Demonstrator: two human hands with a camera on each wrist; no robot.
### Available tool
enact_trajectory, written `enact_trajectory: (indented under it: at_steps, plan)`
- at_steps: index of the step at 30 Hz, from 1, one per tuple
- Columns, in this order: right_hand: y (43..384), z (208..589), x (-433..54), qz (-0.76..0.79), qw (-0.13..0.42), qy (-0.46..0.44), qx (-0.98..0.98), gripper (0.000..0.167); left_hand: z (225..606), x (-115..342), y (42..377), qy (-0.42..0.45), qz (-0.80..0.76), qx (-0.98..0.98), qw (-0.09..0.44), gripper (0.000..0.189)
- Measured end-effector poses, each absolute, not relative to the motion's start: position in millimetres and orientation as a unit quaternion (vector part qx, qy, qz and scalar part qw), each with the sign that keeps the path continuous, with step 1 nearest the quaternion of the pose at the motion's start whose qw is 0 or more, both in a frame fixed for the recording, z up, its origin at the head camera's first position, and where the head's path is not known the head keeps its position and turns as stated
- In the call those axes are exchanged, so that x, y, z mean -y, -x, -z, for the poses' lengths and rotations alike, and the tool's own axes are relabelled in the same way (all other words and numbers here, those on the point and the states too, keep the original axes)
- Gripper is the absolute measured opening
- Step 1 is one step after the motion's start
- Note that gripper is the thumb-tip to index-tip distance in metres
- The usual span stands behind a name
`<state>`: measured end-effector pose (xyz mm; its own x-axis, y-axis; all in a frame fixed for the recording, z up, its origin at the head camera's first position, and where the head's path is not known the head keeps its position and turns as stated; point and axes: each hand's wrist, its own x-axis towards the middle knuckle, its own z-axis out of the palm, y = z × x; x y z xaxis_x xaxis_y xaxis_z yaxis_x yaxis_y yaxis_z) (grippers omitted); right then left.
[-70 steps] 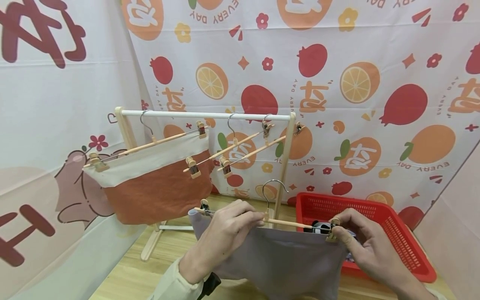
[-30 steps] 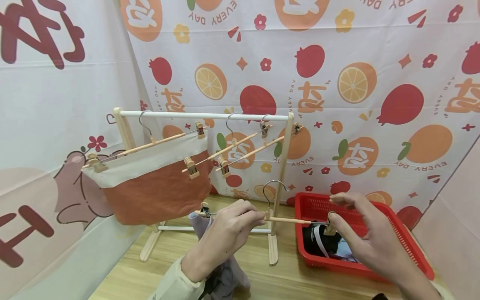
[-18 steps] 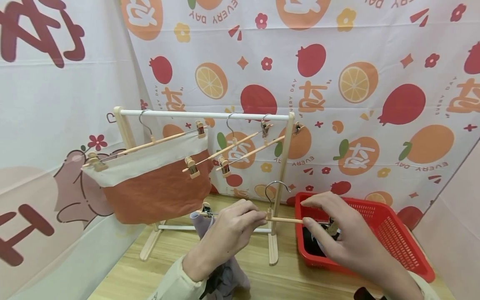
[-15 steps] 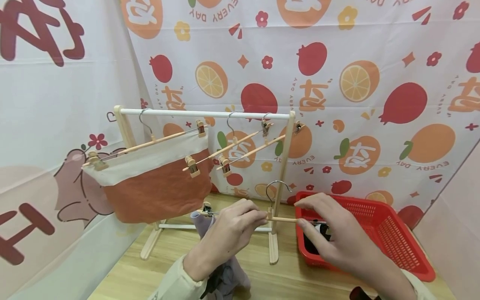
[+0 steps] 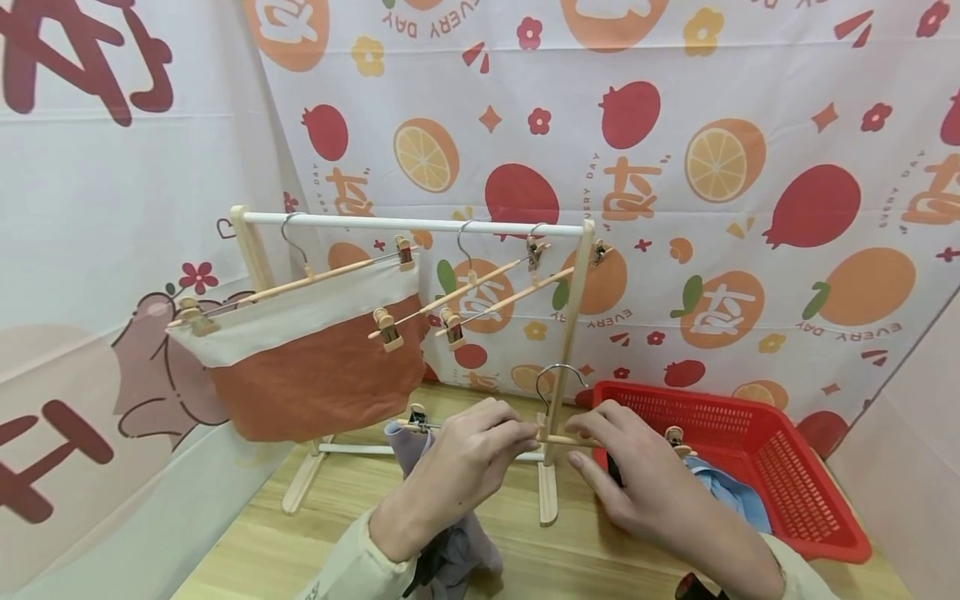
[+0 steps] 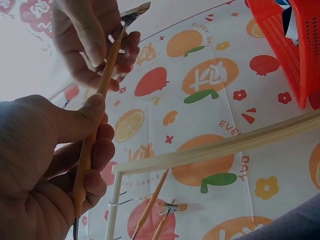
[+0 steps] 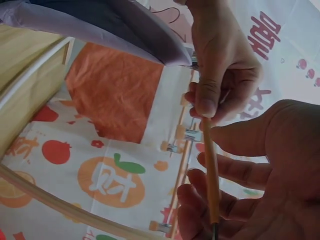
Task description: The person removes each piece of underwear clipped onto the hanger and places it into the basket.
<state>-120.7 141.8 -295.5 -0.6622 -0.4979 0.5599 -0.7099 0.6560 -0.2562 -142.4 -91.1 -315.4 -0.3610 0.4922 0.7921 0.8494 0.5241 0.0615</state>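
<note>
My left hand pinches the wooden bar of a clip hanger near its metal hook. A greyish-purple garment dangles from the hanger's left clip, partly hidden behind my left forearm. The right clip shows beyond my right hand with no purple cloth in it. My right hand is around the bar's right part, thumb and fingers apart. In the right wrist view, the bar passes in front of its loosely bent fingers.
A wooden rack with a white rail stands behind, carrying an orange-and-cream garment on one clip hanger and two bare clip hangers. At the right, a red basket holds blue cloth. A fruit-print curtain hangs behind.
The garment's right corner has come out of the right clip, and the cloth has dropped to hang from the left clip. My right hand has slid left along the bar; my left hand keeps its grip.
</note>
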Motion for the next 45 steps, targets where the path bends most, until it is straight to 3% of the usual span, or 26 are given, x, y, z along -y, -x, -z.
enact_trajectory:
  at_steps: [10,29,45]
  plan:
    - [126,302,-143,-0.288,0.201,-0.313,0.882,0.018,316,90,142,0.423,0.237,0.794,0.368,0.007]
    - [128,307,-144,-0.3,0.222,-0.302,0.877,0.019,318,88,142,0.425,0.226,0.796,0.366,0.008]
    - [129,301,-156,-0.304,0.211,-0.262,0.891,0.021,297,115,142,0.369,0.244,0.765,0.467,0.021]
